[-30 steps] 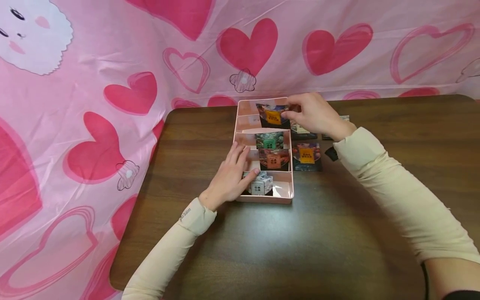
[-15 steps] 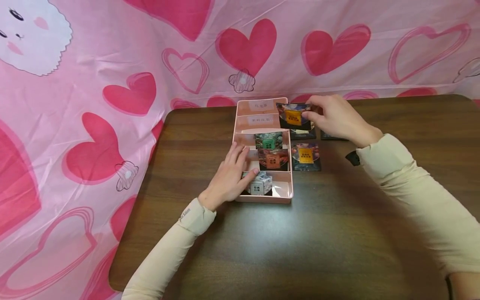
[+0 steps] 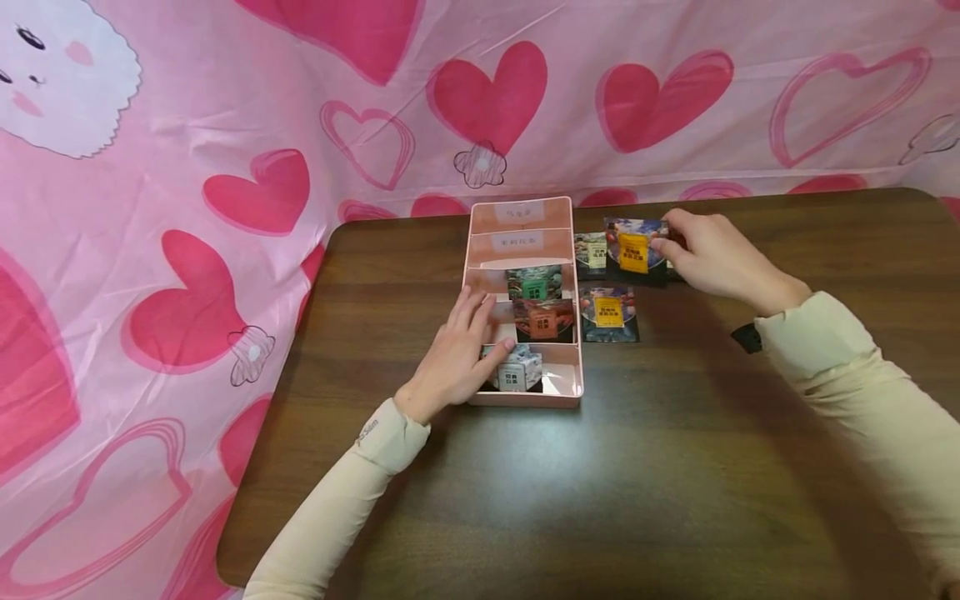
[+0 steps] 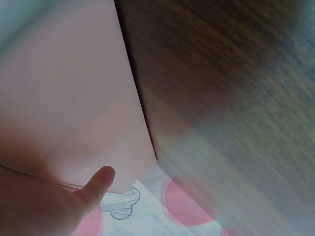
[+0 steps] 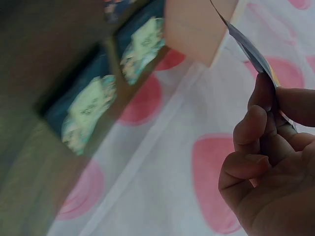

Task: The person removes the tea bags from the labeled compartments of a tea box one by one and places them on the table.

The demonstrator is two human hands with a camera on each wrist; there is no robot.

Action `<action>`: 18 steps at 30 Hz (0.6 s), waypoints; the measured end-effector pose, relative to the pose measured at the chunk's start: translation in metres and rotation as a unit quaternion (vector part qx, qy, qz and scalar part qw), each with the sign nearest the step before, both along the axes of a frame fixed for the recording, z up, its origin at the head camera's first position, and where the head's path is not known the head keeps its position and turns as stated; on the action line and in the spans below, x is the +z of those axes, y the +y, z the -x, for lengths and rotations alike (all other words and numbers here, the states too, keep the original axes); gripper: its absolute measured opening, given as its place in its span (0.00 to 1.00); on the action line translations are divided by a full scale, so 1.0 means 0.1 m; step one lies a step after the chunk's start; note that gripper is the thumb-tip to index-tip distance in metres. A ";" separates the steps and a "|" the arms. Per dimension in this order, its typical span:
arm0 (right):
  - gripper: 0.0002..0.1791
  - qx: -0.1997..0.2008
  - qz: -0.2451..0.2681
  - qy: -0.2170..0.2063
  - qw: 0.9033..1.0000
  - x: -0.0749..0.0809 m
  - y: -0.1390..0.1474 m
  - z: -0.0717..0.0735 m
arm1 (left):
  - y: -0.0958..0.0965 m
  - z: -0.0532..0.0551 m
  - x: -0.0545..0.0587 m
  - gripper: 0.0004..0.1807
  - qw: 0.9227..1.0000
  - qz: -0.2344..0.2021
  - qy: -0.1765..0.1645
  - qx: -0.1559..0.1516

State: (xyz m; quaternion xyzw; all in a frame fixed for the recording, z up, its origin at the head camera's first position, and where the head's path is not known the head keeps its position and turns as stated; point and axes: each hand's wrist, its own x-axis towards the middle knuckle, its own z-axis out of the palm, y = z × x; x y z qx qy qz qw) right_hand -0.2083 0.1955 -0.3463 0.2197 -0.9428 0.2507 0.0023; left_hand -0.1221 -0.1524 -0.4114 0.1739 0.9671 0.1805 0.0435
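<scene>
My right hand (image 3: 712,254) pinches a dark tea sachet (image 3: 630,250) with a yellow label by its right edge. In the right wrist view the sachet (image 5: 253,51) shows nearly edge-on between thumb and fingers. It is held over the sachets lying right of the pink divided box (image 3: 520,400). My left hand (image 3: 450,358) rests on the box's left rim, its fingers extended and the thumb reaching over the front compartment. Inside the box are a green-label sachet (image 3: 536,285), a red-label sachet (image 3: 543,321) and a white-label sachet (image 3: 512,377). The two rear compartments show paper labels (image 3: 517,242).
Beside the box lie another yellow-label sachet (image 3: 609,315) and a cream-label sachet (image 3: 591,250). The right wrist view shows two pale-label sachets (image 5: 88,105) near the table's far edge. A pink heart-print cloth (image 3: 637,108) hangs behind the wooden table (image 3: 525,500).
My right hand has carried the yellow-label sachet rightward from over the box's rear compartments to above the sachets on the table. My left hand has stayed on the box.
</scene>
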 end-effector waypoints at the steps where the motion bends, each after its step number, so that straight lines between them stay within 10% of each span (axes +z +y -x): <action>1: 0.14 -0.002 -0.003 -0.006 1.000 -0.02 0.04 -0.01 | 0.00 0.00 0.00 0.43 1.000 0.000 -0.001 0.001; 18: 0.12 -0.010 -0.035 -0.055 0.998 -0.27 0.47 -0.11 | 0.00 0.00 -0.01 0.43 1.000 0.003 -0.008 0.004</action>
